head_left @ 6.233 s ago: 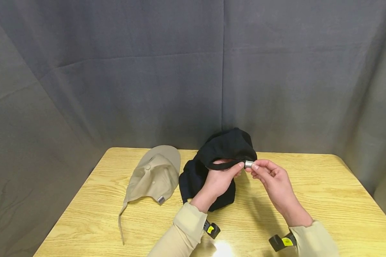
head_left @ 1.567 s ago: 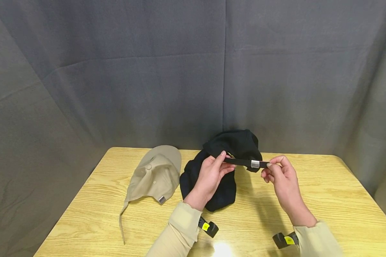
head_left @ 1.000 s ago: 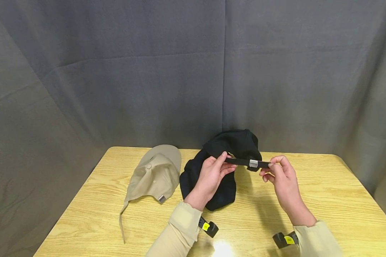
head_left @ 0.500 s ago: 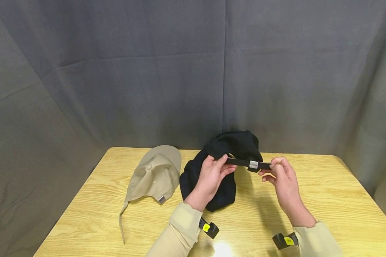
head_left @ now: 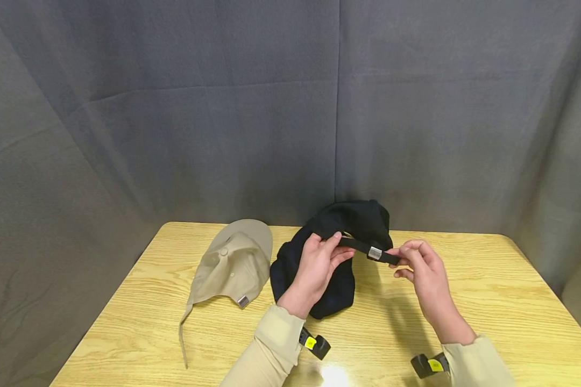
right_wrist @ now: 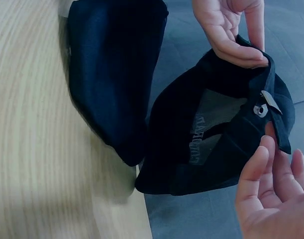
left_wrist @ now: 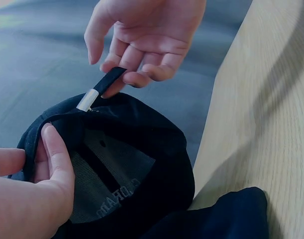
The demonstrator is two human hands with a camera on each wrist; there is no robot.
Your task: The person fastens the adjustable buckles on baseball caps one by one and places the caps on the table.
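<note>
A black baseball cap (head_left: 365,220) is held up at the back of the table, its rear strap (head_left: 354,244) toward the head camera. My left hand (head_left: 314,271) pinches the strap's left part between thumb and fingers. A silver buckle (head_left: 375,253) sits on the strap, and the strap's tail (left_wrist: 111,79) sticks out beyond it. Beside that tail is my right hand (head_left: 428,279); its fingertips touch it from beneath, while the thumb stands apart in the left wrist view. The cap's inside, with stitched lettering (right_wrist: 197,139), shows in the right wrist view.
A second dark cap (head_left: 336,295) lies on the wooden table (head_left: 489,301) under my left hand, partly hidden. Left of it rests a beige cap (head_left: 227,263) with its strap (head_left: 182,333) trailing loose. A grey curtain (head_left: 252,134) hangs behind the table.
Earlier both hands were close at the buckle; then they drew the strap out straight. Now my right fingers have loosened, and the buckle end has dropped slightly down and left.
</note>
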